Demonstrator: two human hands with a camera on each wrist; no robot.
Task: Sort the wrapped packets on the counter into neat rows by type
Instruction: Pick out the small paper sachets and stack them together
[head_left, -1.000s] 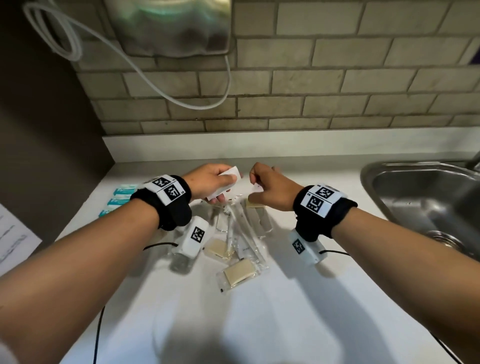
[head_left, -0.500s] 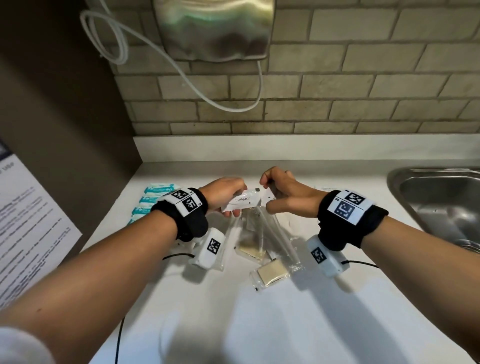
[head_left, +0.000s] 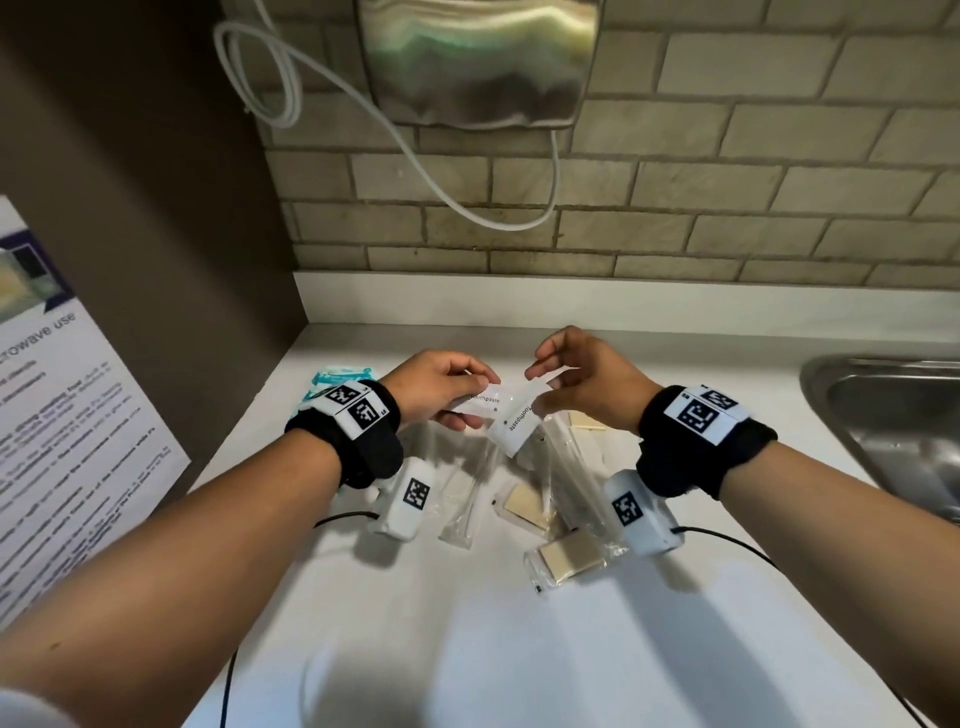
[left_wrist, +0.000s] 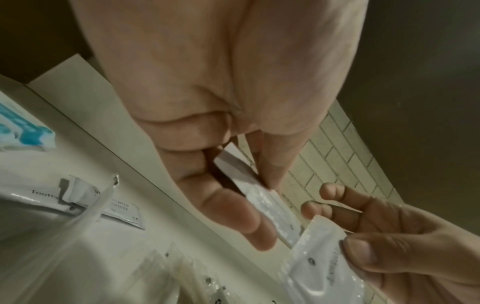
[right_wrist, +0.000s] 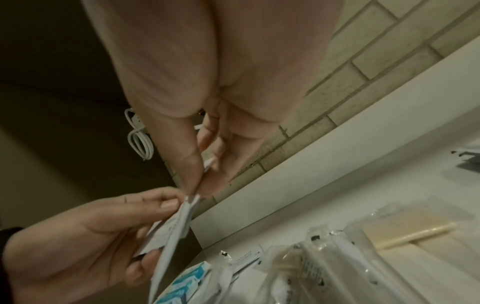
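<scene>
Each grip pinching a toothpaste sachet, left hand (head_left: 436, 387), right hand (head_left: 587, 384); white counter (head_left: 467, 649), brick wall (head_left: 727, 218)

A steel sink (head_left: 883, 415) is set into the white counter (head_left: 519, 649) at the right, its rim running along the edge of the head view. Behind the counter a wall of pale brick-shaped tiles (head_left: 727, 208) rises above a white upstand. A shiny metal box (head_left: 478, 57) is fixed high on the tiles, and a white cable (head_left: 415, 156) loops beside it and droops beneath it. To the left stands a dark brown side wall (head_left: 130, 182). A printed notice (head_left: 62, 441) about microwave use, mostly too blurred to read, hangs on it.
</scene>
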